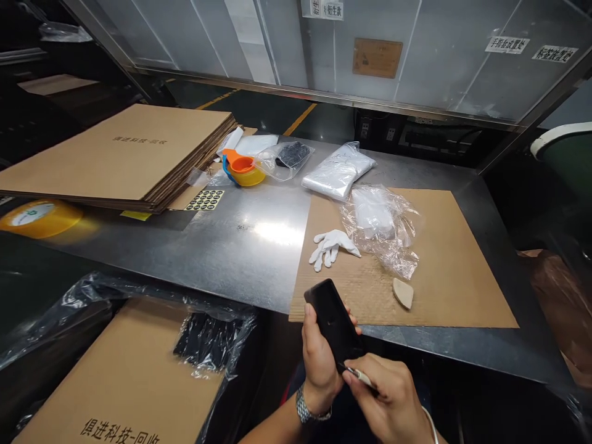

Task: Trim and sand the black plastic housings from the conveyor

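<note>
My left hand (318, 361) grips a flat black phone-like piece (332, 323) just in front of the table's near edge, tilted up and to the left. My right hand (393, 401) pinches a thin light-coloured tool (361, 375) whose tip touches the black piece's lower end. A metal watch (304, 407) is on my left wrist. Beyond the hands, on a brown cardboard sheet (453, 271), lie a white glove (330, 246), a small beige wedge (403, 292) and crumpled clear plastic bags (383, 225).
A stack of flat cardboard (124, 154) fills the steel table's (222, 246) back left, with a yellow tape roll (39, 217), a sticker sheet (205, 199), orange-yellow tape dispenser (243, 168) and bagged items (337, 171) nearby. A plastic-lined carton (124, 376) stands below left.
</note>
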The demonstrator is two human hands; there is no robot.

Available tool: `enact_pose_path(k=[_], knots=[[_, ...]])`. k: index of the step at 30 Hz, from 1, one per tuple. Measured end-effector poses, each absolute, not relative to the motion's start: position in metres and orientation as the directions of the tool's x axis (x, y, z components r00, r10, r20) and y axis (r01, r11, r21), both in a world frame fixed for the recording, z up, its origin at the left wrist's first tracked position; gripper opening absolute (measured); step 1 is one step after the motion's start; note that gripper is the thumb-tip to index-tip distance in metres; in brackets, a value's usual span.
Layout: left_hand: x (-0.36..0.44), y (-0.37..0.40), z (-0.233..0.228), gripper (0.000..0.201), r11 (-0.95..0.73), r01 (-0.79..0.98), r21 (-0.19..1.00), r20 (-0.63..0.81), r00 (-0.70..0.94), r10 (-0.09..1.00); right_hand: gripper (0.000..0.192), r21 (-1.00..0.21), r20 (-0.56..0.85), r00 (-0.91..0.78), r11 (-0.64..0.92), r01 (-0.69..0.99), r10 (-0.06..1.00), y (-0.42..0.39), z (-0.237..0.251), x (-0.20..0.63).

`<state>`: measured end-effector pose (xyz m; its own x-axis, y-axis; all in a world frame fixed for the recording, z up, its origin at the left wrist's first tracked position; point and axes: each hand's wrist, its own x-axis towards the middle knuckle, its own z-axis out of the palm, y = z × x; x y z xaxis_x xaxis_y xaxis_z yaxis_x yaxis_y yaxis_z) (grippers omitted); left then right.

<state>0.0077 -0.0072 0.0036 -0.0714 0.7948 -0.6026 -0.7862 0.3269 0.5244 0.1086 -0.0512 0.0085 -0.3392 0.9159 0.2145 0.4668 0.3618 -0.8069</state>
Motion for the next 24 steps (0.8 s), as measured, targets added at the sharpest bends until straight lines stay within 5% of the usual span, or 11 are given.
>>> enact_pose_path(k=[6,10,15,24], knots=[[0.009,-0.003,-0.001,0.053,0.392,-0.786,0.478,-0.690,-0.060,0.721,0.012,-0.550,0.569,-0.290,0.618,0.562,0.770,-0.053,-0.003,0.101],[0.013,-0.004,0.001,0.054,0.433,-0.771,0.467,-0.700,-0.023,0.714,0.010,-0.686,0.484,-0.225,0.526,0.503,0.846,-0.058,-0.011,0.103],[0.016,-0.003,0.004,0.054,0.449,-0.766,0.461,-0.695,0.003,0.719,0.011,-0.716,0.460,-0.168,0.476,0.510,0.872,-0.065,-0.010,0.108],[0.009,0.000,-0.001,0.053,0.488,-0.809,0.329,-0.697,0.140,0.703,0.027,-0.844,0.122,-0.138,0.176,0.507,0.983,-0.061,-0.001,0.135]])
